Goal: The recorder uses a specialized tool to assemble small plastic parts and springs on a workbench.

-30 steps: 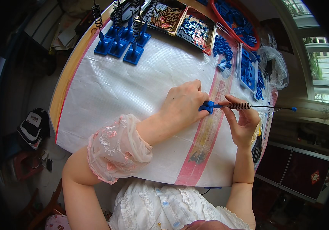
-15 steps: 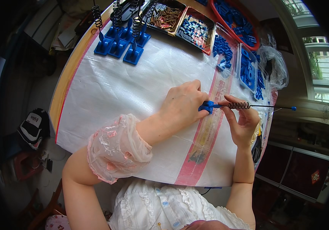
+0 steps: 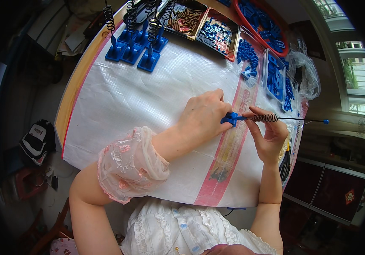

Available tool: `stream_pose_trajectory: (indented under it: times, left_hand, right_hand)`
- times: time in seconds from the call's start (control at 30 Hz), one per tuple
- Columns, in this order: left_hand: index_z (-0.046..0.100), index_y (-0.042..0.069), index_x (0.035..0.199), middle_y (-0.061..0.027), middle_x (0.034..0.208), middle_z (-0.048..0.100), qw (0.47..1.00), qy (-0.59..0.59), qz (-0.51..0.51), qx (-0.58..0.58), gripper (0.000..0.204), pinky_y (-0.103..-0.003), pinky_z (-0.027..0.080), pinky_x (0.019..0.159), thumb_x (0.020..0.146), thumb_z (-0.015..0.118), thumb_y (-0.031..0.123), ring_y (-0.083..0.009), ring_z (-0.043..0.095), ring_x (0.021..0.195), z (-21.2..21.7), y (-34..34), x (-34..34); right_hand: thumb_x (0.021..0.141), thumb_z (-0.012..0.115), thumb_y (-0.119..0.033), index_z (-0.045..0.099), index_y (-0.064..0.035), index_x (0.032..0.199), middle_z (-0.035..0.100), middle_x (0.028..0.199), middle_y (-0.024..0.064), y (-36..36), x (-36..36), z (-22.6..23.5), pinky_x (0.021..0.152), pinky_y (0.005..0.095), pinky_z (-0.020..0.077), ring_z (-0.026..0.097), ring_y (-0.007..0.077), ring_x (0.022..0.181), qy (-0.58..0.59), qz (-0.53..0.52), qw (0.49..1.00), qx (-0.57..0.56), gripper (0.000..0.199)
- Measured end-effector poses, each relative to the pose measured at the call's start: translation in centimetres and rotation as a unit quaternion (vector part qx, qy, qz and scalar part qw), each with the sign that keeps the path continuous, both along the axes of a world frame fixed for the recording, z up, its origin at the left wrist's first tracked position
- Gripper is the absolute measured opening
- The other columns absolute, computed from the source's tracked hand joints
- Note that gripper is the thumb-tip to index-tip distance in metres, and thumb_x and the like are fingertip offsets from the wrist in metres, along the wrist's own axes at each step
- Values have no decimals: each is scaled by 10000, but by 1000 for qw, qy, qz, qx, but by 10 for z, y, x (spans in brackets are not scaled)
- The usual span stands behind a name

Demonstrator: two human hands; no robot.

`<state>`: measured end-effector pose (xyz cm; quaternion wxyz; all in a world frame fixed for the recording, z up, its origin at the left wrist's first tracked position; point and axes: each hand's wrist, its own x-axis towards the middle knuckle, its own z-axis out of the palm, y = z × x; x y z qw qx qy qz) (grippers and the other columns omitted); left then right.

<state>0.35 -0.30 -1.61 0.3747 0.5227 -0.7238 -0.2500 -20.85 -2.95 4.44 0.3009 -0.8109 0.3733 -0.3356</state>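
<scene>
Over the middle of the table, my left hand [image 3: 204, 111] is closed on a blue plastic base [image 3: 231, 119]. From that base a black coil-spring rod [image 3: 264, 117] runs out to the right and ends in a small blue tip [image 3: 326, 122]. My right hand [image 3: 271, 134] pinches the rod between thumb and fingers, close to its blue joint with the base. The part of the base inside my left hand is hidden. At the far left, several like assemblies [image 3: 132, 53] stand upright on blue square bases.
At the back are a tray of brass screws [image 3: 185, 20], a tray of small metal nuts [image 3: 218, 34] and a red basin [image 3: 282, 52] of blue parts. Loose blue pieces [image 3: 247, 55] lie beside a clear box [image 3: 276, 78]. A white woven sheet [image 3: 118, 102] covers the table.
Both hands keep nearly the same place and hold. The blue tip of the rod has dipped very slightly; otherwise little differs.
</scene>
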Motion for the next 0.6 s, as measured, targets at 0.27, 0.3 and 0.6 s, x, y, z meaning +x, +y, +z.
stream_pose_trajectory:
  times: [0.27,0.3,0.6]
  left_hand:
    - [829,130,1019,-95,935,668,1000,2,1,0,269,-412,573,732,830,874,317,-289,705,843,1,0,0]
    - [830,128,1017,-95,935,668,1000,4,1,3,269,-412,573,733,830,874,318,-288,705,843,1,0,0]
    - [832,131,1015,-95,946,669,1000,19,-11,1,264,-414,571,741,819,877,302,-287,704,850,2,0,2]
  right_hand:
    - [858,758,135,752,38,1213,810,1003,113,-1,0,-1,873,277,581,765,156,936,3,-4,1000,1,368]
    - [859,757,135,753,38,1211,810,1002,113,0,0,-1,873,277,581,764,154,936,5,-5,1000,1,366]
    - [874,770,117,755,41,1199,807,985,111,1,0,0,866,274,579,764,151,924,4,-12,1000,-6,334]
